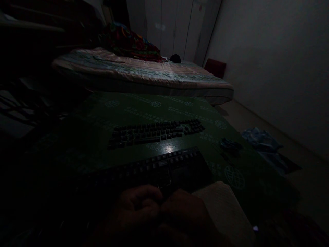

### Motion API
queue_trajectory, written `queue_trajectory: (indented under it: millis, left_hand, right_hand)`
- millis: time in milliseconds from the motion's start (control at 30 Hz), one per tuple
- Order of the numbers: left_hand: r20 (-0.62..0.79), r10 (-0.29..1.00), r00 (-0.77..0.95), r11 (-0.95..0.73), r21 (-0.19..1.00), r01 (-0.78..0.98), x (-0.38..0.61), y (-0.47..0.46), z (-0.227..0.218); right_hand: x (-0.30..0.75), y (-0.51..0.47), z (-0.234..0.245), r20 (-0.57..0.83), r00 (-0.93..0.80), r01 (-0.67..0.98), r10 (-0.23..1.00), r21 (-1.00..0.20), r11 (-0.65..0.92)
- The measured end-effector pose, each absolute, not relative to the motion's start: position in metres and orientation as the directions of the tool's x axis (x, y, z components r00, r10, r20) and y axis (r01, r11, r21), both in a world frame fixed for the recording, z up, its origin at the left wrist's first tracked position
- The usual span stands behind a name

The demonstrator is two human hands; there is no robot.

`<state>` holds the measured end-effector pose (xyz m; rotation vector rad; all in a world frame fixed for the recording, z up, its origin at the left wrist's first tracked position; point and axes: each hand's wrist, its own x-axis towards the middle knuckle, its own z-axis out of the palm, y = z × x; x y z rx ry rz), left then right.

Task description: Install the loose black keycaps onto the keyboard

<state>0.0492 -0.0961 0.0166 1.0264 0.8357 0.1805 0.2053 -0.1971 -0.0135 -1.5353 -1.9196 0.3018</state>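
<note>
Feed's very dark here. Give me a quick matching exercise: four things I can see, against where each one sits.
Things:
1. keyboard
2. rows of dark keycaps
3. pale cloth
4. blue cloth

Places:
A. on the floor, right of the table
B. on the green table cover, beyond the keyboard
C. just beyond the left hand and right hand
D. right of both hands, at the near edge

Pairs: 1-C, 2-B, 3-D, 4-A

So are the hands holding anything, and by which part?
Cannot tell: left hand and right hand meet by the near keyboard, but it is too dark to show a hold.
</note>
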Motion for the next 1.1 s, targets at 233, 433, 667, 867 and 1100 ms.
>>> queue_trajectory:
  millis: [233, 433, 667, 867, 1100]
  left_hand:
    - [-0.495, 0.479, 0.725, 0.557, 0.810, 0.185, 0.047, -0.102, 0.016]
    - [-0.471, 0.431, 0.770, 0.580, 0.798, 0.163, 0.045, -0.102, 0.015]
    - [-0.459, 0.428, 0.778, 0.586, 0.797, 0.148, 0.043, -0.103, 0.012]
    - [-0.386, 0.485, 0.785, 0.390, 0.899, 0.200, 0.042, -0.099, 0.012]
    - [-0.313, 0.608, 0.729, 0.273, 0.945, 0.178, 0.043, -0.088, 0.019]
  right_hand:
    - [0.204, -0.209, 0.003, 0.309, 0.088, 0.431, 0.947, -0.869, 0.243]
    - [0.195, -0.208, 0.003, 0.291, 0.160, 0.182, 0.943, -0.948, 0.262]
    - [0.207, -0.211, 0.015, 0.309, 0.131, 0.225, 0.942, -0.935, 0.275]
    - [0.293, -0.200, 0.010, 0.361, 0.334, 0.599, 0.871, -0.795, 0.100]
    - [0.375, -0.168, -0.013, 0.326, 0.295, 0.718, 0.898, -0.696, 0.017]
